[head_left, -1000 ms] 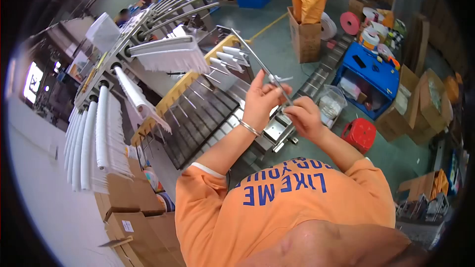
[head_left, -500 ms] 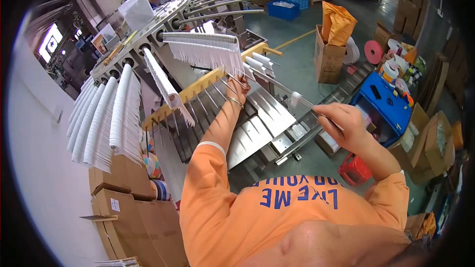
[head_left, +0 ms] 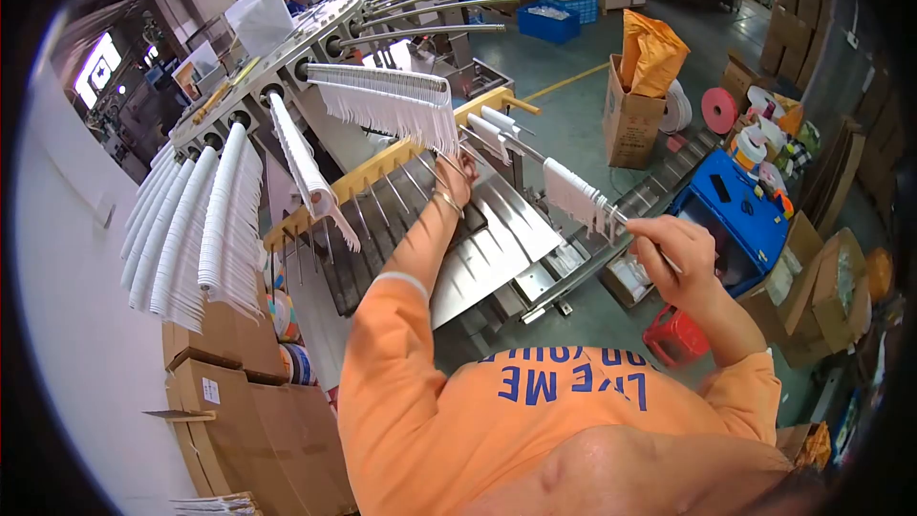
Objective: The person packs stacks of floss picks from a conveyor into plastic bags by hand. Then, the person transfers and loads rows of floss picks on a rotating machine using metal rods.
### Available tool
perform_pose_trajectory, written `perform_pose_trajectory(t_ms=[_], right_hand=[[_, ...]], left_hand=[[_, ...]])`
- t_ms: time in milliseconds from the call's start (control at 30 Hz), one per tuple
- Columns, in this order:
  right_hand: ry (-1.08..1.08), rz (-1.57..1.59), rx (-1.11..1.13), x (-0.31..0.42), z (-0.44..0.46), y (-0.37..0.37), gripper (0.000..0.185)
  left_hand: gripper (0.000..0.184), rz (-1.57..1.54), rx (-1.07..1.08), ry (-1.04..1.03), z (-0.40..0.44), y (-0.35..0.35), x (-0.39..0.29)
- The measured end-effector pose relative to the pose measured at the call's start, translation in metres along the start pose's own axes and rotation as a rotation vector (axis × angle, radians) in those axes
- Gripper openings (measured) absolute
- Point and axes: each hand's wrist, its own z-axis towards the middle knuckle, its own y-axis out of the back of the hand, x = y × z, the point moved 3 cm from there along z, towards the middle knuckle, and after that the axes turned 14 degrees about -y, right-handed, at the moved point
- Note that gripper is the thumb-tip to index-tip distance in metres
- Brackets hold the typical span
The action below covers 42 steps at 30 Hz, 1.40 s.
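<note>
My right hand (head_left: 676,253) is closed around the near end of a thin metal rod (head_left: 531,151). A bunch of white fringed pieces (head_left: 573,193) hangs on that rod, just short of my fingers. My left hand (head_left: 457,177) reaches forward beside the yellow peg rack (head_left: 382,169), its fingers curled; what they grip is hard to make out. Right above it hangs a long row of white fringed pieces (head_left: 387,100) on an arm of the machine (head_left: 277,57). Smaller white pieces (head_left: 492,134) sit by the rack's right end.
More machine arms loaded with white pieces (head_left: 229,210) fan out at left; bare metal arms (head_left: 420,33) stick out at the back. A metal plate (head_left: 492,263) lies below the rack. To the right are a blue crate (head_left: 735,201), a red stool (head_left: 676,333) and cardboard boxes (head_left: 635,124).
A bunch of white pieces now hangs on the rod near my right hand, where only a small white bit showed before. Both hands keep nearly the same places; the view has shifted slightly.
</note>
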Motion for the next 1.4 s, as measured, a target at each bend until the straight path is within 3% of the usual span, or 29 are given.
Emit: perform_pose_trajectory(t_ms=[33, 167, 233, 300, 367, 400, 467, 500, 567, 633, 700, 767, 833, 867, 1033, 1100, 1233, 1300, 1367, 1400], right_hand=[[-0.001, 0.003, -0.004, 0.000, 0.002, -0.001, 0.016], [0.009, 0.040, 0.001, -0.005, 0.025, -0.022, 0.014], [-0.001, 0.072, -0.022, -0.013, 0.030, -0.032, 0.013], [-0.003, 0.060, -0.030, -0.020, 0.023, -0.031, 0.013], [0.006, 0.095, -0.071, -0.025, 0.007, -0.024, 0.014], [-0.005, 0.107, -0.077, -0.026, 0.000, -0.017, 0.015], [-0.028, 0.083, -0.088, -0.024, -0.012, -0.001, 0.015], [-0.050, 0.058, -0.106, -0.024, -0.014, 0.005, 0.016], [-0.055, 0.063, -0.100, -0.024, -0.010, 0.008, 0.016], [-0.046, 0.046, -0.091, -0.024, 0.003, 0.005, 0.014], [-0.069, 0.088, -0.072, -0.032, 0.020, -0.012, 0.013], [-0.183, 0.189, -0.058, -0.039, 0.033, -0.028, 0.012], [-0.309, 0.325, -0.035, -0.048, 0.027, -0.033, 0.013], [-0.433, 0.460, -0.003, -0.052, 0.022, -0.035, 0.015], [-0.513, 0.543, -0.211, -0.062, -0.029, -0.031, 0.012], [-0.644, 0.773, -0.478, -0.074, -0.055, -0.022, 0.009], [-0.720, 0.982, -0.717, -0.110, -0.096, 0.009, 0.011], [-0.750, 1.032, -0.749, -0.119, -0.108, 0.022, 0.010], [-0.697, 1.034, -0.706, -0.127, -0.112, 0.035, 0.011], [-0.719, 0.994, -0.727, -0.134, -0.112, 0.040, 0.012]], left_hand=[[0.025, -0.147, -0.051, 0.057, 0.009, -0.002, 0.003], [0.023, -0.008, -0.022, 0.048, 0.010, -0.015, 0.007], [0.022, 0.165, 0.080, -0.088, -0.007, -0.029, -0.006], [0.026, 0.418, 0.193, -0.368, -0.047, -0.047, -0.021], [0.028, 0.372, 0.273, -0.150, -0.079, -0.067, -0.034], [0.028, 0.371, 0.271, -0.151, -0.076, -0.066, -0.029], [0.031, 0.575, 0.266, -0.353, -0.068, -0.057, -0.019], [0.031, 0.574, 0.262, -0.354, -0.062, -0.054, -0.014], [0.040, 1.022, 0.330, -0.815, -0.048, -0.057, -0.013], [0.051, 1.188, 0.368, -0.763, -0.028, -0.048, 0.006], [0.059, 1.301, 0.405, -0.885, -0.026, -0.055, 0.001], [0.066, 1.179, 0.382, -0.858, -0.026, -0.062, -0.002], [0.071, 1.220, 0.381, -1.076, -0.029, -0.067, -0.006], [0.073, 1.266, 0.395, -0.876, -0.035, -0.071, -0.009], [0.077, 1.324, 0.486, -0.789, -0.077, -0.104, -0.023], [0.078, 1.156, 0.555, -0.886, -0.094, -0.113, -0.027], [0.074, 0.919, 0.720, -0.758, -0.127, -0.135, -0.063], [0.068, 1.195, 0.747, -1.057, -0.128, -0.153, -0.084], [0.052, 1.342, 0.831, -1.158, -0.129, -0.172, -0.090], [0.040, 1.343, 0.941, -1.100, -0.126, -0.172, -0.083]])
